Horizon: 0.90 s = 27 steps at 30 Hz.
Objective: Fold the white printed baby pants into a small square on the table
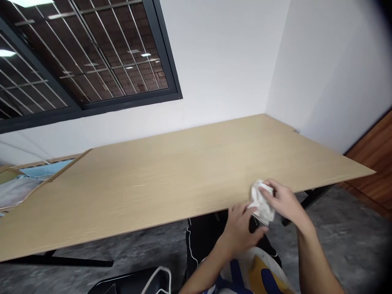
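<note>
A crumpled white tissue (260,202) sits at the front edge of the light wooden table (171,171), partly hanging past it. My right hand (283,202) pinches the tissue from its right side, thumb across the front. Just left of it is my left hand (241,228), with the thumb apart from the curved fingers and nothing visible in its grasp. Its fingertips reach the table edge and the tissue's lower left side; whether they touch the tissue I cannot tell.
A dark-framed window (131,102) with bars is set in the white wall behind the table. An open box (58,175) holding blue and whitish items stands at the left. Below are a black chair (131,281), a white cable (163,269) and black table legs (79,260).
</note>
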Motion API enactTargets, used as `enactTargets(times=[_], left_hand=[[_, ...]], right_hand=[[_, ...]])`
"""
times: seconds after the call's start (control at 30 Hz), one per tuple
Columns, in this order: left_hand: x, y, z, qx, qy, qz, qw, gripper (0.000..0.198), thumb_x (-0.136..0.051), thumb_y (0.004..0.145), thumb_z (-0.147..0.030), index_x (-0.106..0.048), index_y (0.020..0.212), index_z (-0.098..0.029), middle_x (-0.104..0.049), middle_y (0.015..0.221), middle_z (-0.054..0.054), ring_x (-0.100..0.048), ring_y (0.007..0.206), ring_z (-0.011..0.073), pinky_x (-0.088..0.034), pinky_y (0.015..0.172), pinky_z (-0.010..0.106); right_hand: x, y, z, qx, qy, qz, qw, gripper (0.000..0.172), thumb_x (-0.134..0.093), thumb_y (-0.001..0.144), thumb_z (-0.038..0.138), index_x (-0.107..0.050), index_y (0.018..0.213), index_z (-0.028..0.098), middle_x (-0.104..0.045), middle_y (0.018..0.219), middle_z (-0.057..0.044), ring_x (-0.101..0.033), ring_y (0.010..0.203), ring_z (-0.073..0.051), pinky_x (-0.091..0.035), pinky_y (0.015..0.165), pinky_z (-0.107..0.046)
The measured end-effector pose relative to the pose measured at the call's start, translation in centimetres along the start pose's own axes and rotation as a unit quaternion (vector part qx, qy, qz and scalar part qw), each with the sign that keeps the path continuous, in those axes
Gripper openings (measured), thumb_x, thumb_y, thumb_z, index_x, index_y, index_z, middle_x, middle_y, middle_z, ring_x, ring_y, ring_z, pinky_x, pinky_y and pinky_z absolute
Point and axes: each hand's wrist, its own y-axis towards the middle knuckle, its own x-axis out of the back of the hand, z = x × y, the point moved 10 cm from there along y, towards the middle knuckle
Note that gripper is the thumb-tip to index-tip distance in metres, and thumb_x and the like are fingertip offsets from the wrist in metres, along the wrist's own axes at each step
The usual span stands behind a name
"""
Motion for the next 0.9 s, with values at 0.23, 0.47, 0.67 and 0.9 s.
enactTargets(times=[0.23, 0.47, 0.67, 0.9], left_hand=[[-3.2, 2.0, -7.0, -0.097, -0.133, 0.041, 0.985, 0.049, -0.077, 0.086, -0.052, -0.067, 0.127, -0.026, -0.065, 0.142, 0.009, -0.063, 0.129, 0.0261, -0.044, 0.113, 0.043], [-3.3, 4.2, -7.5, -0.087, -0.168, 0.031, 0.981, 0.039, -0.068, 0.092, -0.04, -0.065, 0.127, -0.024, -0.071, 0.137, 0.008, -0.069, 0.122, 0.025, -0.05, 0.109, 0.041], [-2.5, 4.9, -6.0, -0.041, -0.162, 0.028, 0.986, 0.031, -0.049, 0.101, -0.033, -0.066, 0.123, -0.021, -0.078, 0.116, 0.008, -0.074, 0.103, 0.0223, -0.055, 0.097, 0.037], [-0.8, 5.4, -4.6, 0.001, -0.227, 0.014, 0.974, 0.031, -0.046, 0.104, -0.037, -0.065, 0.118, -0.017, -0.076, 0.099, 0.008, -0.07, 0.086, 0.0181, -0.055, 0.079, 0.03]], right_hand=[[7.0, -6.8, -4.1, -0.151, 0.164, -0.161, 0.962, 0.034, -0.079, 0.08, 0.056, -0.069, 0.086, 0.024, -0.065, 0.068, 0.0, -0.058, 0.054, -0.018, -0.045, 0.046, -0.029], [6.9, -6.6, -4.8, -0.209, 0.221, -0.168, 0.938, 0.042, -0.08, 0.077, 0.061, -0.074, 0.094, 0.023, -0.069, 0.067, -0.004, -0.063, 0.053, -0.021, -0.05, 0.043, -0.028], [5.7, -6.4, -2.4, -0.122, 0.166, -0.072, 0.976, 0.051, -0.078, 0.081, 0.061, -0.071, 0.117, 0.025, -0.078, 0.107, -0.011, -0.077, 0.091, -0.031, -0.065, 0.07, -0.035], [3.7, -6.1, -0.4, -0.008, 0.086, -0.02, 0.996, 0.073, -0.069, 0.092, 0.055, -0.047, 0.156, 0.029, -0.052, 0.158, -0.011, -0.046, 0.148, -0.035, -0.039, 0.122, -0.054]])
